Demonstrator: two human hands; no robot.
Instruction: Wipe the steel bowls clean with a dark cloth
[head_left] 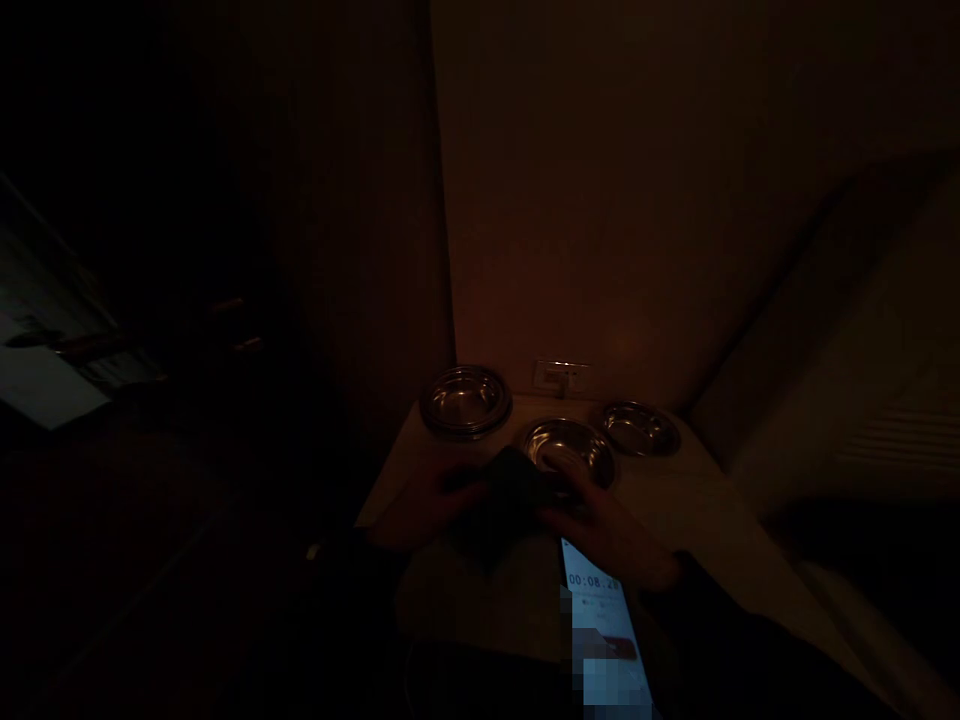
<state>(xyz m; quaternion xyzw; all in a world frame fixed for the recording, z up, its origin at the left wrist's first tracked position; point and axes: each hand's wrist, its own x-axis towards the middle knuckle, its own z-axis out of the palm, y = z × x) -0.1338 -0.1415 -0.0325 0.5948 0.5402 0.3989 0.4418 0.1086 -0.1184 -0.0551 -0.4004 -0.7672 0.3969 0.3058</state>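
Observation:
The scene is very dark. Both of my hands meet on a dark cloth (504, 490) over a small pale table (697, 480). My left hand (420, 505) grips the cloth's left side. Closed on its right side is my right hand (611, 535), just in front of the middle steel bowl (571, 447). Two more steel bowls stand behind: one at the back left (465, 400), one at the back right (641, 428). A lit phone (604, 625) showing a timer lies under my right wrist.
The table stands in a corner, walls close behind and to the left. A wall socket (561, 377) sits just above the tabletop. A sloping pale surface (862, 400) runs along the right. Dim objects on a surface (52, 370) lie at far left.

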